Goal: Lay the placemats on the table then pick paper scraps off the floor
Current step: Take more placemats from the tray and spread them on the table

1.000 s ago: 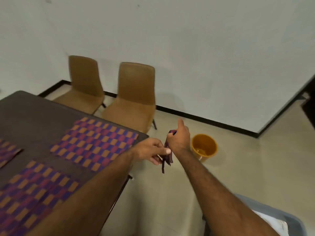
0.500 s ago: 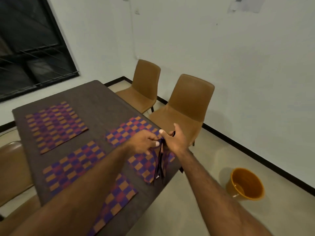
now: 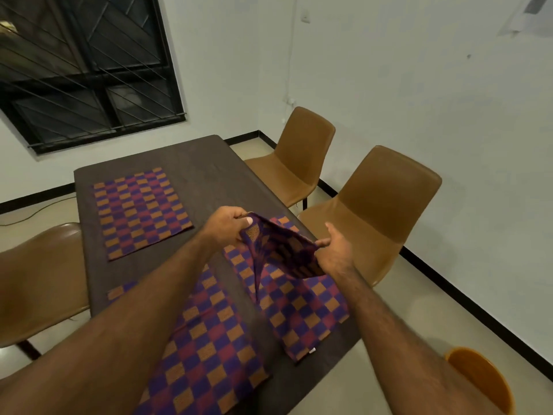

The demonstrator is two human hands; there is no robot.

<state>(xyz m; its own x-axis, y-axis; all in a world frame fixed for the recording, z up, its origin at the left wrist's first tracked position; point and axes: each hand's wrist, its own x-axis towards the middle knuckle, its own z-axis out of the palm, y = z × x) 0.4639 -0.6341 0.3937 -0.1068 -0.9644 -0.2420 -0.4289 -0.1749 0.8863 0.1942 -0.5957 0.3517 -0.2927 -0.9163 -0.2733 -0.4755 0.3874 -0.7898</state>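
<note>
- Since half a second ago the two hands have drawn apart. The held placemat (image 3: pixel 284 253), which then hung between them as a narrow folded strip, is now spreading open into a sagging sheet.
- The left hand (image 3: pixel 229 226) pinches one upper corner of it, thumb on top and fingers curled beneath. The right hand (image 3: pixel 336 254) grips the opposite edge, fingers closed on the cloth.
- The mat is in the air, clear of the table (image 3: pixel 203 163), over the right half. It hangs above the far end of the near-right placemat (image 3: pixel 299 307).
- Three mats already lie flat: the far-left placemat (image 3: pixel 140 211) by the far left corner, the near-left placemat (image 3: pixel 206 339) along the near edge under the left forearm, and the near-right one reaching to the right edge.
- The step in hand looks like laying the fourth mat. The only bare quarter is the far right corner, next to the farther chair (image 3: pixel 299 157).
- The next move calls for pulling the cloth fully taut, carrying it forward past the near-right mat, and lowering it square to the right edge, level with the far-left mat.
- A fold still runs down its middle, so it may need smoothing once it is down.
- No paper scraps show on the visible floor. An orange bucket (image 3: pixel 478 381) stands off the near right corner.
</note>
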